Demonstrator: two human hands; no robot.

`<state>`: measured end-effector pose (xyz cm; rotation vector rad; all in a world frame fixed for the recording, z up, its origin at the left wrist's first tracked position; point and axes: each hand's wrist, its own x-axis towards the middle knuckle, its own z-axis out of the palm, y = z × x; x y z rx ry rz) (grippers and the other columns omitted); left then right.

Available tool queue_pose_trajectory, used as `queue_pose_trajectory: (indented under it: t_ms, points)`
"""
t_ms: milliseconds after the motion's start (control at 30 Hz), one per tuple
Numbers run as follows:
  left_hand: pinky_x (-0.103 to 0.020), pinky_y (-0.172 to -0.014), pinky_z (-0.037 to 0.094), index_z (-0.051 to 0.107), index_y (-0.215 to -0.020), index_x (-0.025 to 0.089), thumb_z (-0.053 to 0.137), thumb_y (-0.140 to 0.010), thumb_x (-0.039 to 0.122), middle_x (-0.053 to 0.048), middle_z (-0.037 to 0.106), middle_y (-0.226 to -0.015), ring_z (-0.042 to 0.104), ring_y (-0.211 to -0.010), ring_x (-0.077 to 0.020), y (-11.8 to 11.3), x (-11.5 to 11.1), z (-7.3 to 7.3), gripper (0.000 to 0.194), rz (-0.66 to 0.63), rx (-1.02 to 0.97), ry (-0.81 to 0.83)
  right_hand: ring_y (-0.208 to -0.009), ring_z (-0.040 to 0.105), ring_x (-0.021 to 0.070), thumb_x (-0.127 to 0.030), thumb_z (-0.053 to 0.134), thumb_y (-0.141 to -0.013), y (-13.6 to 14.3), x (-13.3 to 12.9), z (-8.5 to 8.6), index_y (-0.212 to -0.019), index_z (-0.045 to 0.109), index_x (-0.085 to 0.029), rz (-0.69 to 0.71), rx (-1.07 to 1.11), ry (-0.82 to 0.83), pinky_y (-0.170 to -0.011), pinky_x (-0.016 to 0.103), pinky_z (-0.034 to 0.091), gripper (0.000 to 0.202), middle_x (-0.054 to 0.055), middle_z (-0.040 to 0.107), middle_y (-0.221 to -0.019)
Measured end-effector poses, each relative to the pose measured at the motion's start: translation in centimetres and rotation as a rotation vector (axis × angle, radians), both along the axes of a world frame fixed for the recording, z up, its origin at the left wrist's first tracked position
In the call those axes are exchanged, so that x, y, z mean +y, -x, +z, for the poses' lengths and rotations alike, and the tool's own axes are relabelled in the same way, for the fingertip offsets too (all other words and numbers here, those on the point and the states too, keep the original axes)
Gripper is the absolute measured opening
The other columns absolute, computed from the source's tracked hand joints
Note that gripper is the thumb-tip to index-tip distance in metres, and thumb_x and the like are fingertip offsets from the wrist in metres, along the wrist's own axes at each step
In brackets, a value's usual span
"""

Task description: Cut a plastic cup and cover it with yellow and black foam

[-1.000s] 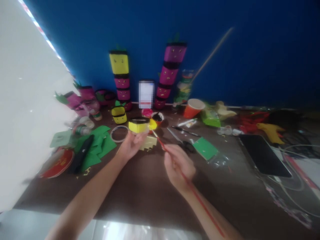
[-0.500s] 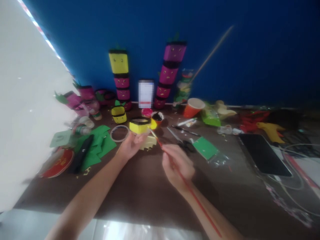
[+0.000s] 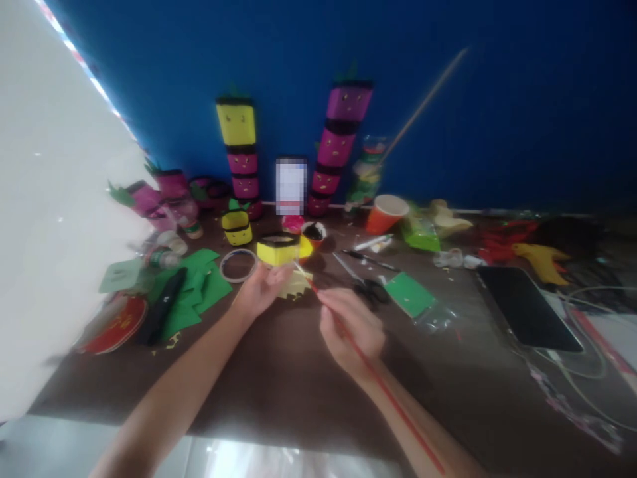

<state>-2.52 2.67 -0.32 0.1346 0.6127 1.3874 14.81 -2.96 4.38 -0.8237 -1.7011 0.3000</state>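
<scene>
My left hand grips a small yellow box with a black band along its top rim, raised over the table. In my right hand, closed like a writing grip, is a long red-handled paintbrush. Its tip is close to the box's lower right corner; blur hides whether they touch. Just behind the box stands a small cup with dark content. A jagged-edged pale yellow sheet lies beneath the hands. Another yellow box with a face sits farther left.
Stacks of faced boxes lean against the blue wall. A tape roll and green paper lie left. To the right are scissors, an orange cup, a yellow glue gun and a black phone with cables.
My right hand and the paintbrush have shifted slightly left and down. The box in my left hand has stayed almost still.
</scene>
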Motion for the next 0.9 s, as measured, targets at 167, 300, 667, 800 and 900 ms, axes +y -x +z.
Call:
queue_pose_trajectory:
  t_ms: [167, 300, 667, 800, 900]
  points:
    - [-0.032, -0.098, 0.044, 0.060, -0.110, 0.011, 0.050, -0.085, 0.046, -0.014, 0.067, -0.103, 0.062, -0.104, -0.0206, -0.06, 0.03, 0.18, 0.044, 0.040, 0.015, 0.031, -0.077, 0.065, 0.0189, -0.004, 0.056, -0.074, -0.21, -0.10, 0.08, -0.089, 0.066, -0.017, 0.032, 0.017, -0.021, -0.067, 0.034, 0.057, 0.022, 0.009, 0.068, -0.082]
    - [-0.031, -0.097, 0.045, 0.060, -0.110, 0.011, 0.050, -0.086, 0.043, -0.013, 0.067, -0.102, 0.063, -0.103, -0.0198, -0.07, -0.04, 0.34, 0.041, 0.001, 0.012, -0.040, -0.078, 0.065, 0.0188, -0.002, 0.056, -0.074, -0.17, -0.12, -0.02, -0.092, 0.065, -0.018, -0.013, 0.021, -0.026, -0.069, 0.035, 0.056, 0.025, 0.009, 0.068, -0.085]
    - [-0.033, -0.100, 0.043, 0.060, -0.106, 0.007, 0.044, -0.088, 0.046, -0.016, 0.067, -0.101, 0.062, -0.105, -0.0208, 0.06, -0.03, 0.10, 0.046, -0.006, 0.032, 0.010, -0.079, 0.065, 0.0185, -0.003, 0.055, -0.074, -0.26, -0.05, -0.04, -0.092, 0.064, -0.017, 0.003, 0.013, -0.028, -0.069, 0.035, 0.056, 0.025, 0.009, 0.068, -0.085]
    - [-0.034, -0.103, 0.041, 0.058, -0.111, 0.007, 0.047, -0.087, 0.047, -0.017, 0.066, -0.106, 0.059, -0.111, -0.0226, 0.10, 0.00, -0.07, 0.048, 0.008, 0.036, 0.033, -0.079, 0.065, 0.0185, -0.003, 0.055, -0.074, -0.34, -0.09, -0.09, -0.091, 0.064, -0.016, 0.030, 0.021, -0.027, -0.069, 0.034, 0.056, 0.023, 0.008, 0.067, -0.083]
    - [-0.035, -0.104, 0.040, 0.058, -0.112, 0.009, 0.051, -0.085, 0.046, -0.016, 0.065, -0.110, 0.058, -0.113, -0.0230, 0.17, -0.04, -0.23, 0.046, -0.030, 0.028, -0.039, -0.080, 0.065, 0.0189, -0.003, 0.055, -0.075, -0.34, -0.18, 0.05, -0.092, 0.064, -0.017, -0.007, 0.019, -0.034, -0.069, 0.035, 0.056, 0.024, 0.009, 0.068, -0.085]
